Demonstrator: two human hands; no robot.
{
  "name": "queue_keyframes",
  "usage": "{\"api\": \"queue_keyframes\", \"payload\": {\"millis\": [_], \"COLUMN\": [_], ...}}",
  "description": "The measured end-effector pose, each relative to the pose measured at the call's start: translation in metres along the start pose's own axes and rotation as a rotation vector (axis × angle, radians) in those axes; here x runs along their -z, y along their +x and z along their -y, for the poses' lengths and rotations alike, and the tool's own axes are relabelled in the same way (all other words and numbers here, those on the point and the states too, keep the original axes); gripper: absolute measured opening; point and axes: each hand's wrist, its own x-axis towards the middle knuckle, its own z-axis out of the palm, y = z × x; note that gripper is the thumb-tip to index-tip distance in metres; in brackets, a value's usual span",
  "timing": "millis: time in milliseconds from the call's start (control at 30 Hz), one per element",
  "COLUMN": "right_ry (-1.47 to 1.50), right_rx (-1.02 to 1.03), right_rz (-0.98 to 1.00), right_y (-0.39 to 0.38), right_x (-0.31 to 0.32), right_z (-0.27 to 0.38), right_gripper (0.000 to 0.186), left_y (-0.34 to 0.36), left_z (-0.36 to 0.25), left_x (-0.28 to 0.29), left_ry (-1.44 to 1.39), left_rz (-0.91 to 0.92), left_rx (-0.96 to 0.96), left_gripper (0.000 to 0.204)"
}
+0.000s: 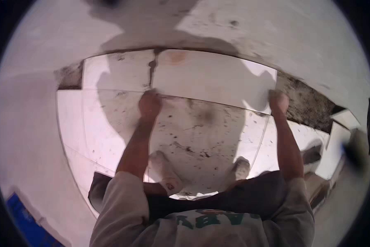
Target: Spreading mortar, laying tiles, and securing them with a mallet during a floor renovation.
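1. Left hand (151, 103) curls closed on the near-left corner of the white tile (209, 76).
2. Right hand (279, 101), fingers curled in, grips its near-right corner.
3. The white tile lies just right of another tile (125, 71).

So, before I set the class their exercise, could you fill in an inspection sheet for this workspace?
Surface: pale tiled floor, speckled with dark marks.
Job's things: large pale tile with a reddish smudge near its far edge; a dark, uneven gap on its left, a rough, dark bare patch on its right.
Clutter: dark object and pale pieces at right; blue object at lower left.
Hands: left hand at the tile's near-left corner, right hand at its right edge; fingers too blurred to judge grip.
Cables: nothing seen.
Surroundings: pale surface beyond, partly shadowed.
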Motion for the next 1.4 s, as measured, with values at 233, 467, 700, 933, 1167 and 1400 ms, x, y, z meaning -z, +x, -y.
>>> {"api": "queue_keyframes", "payload": {"millis": [233, 467, 700, 933, 1167, 1400], "right_ry": [0.094, 0.121, 0.374, 0.489, 0.218, 0.519], "right_rx": [-0.029, -0.026, 0.115, -0.272, -1.046, -1.315], "right_rz": [0.042, 0.094, -0.112, -0.158, -0.594, -0.163], "right_y": [0.008, 0.009, -0.059, -0.217, -0.389, -0.515], "right_x": [0.0, 0.003, 0.015, 0.013, -0.011, -0.004], "right_z": [-0.007, -0.008, -0.024, -0.099, -0.216, -0.252], "right_gripper": [0.025, 0.026, 0.026, 0.023, 0.032, 0.037], "left_y": [0.001, -0.005, -0.009, 0.02, 0.046, 0.074], "left_z": [-0.011, -0.021, -0.015, 0.009, 0.009, -0.003], "left_x": [0.006, 0.011, -0.011, -0.038, -0.032, -0.015], "left_ry": [-0.039, 0.067, 0.315, 0.526, 0.251, 0.331], "left_rz": [-0.15, 0.05, 0.125, 0.238, 0.173, 0.397], "left_rx": [-0.21, 0.054, 0.058, -0.335, -0.208, -0.205], "left_gripper": [0.025, 0.045, 0.049, 0.061, 0.087, 0.101]}}
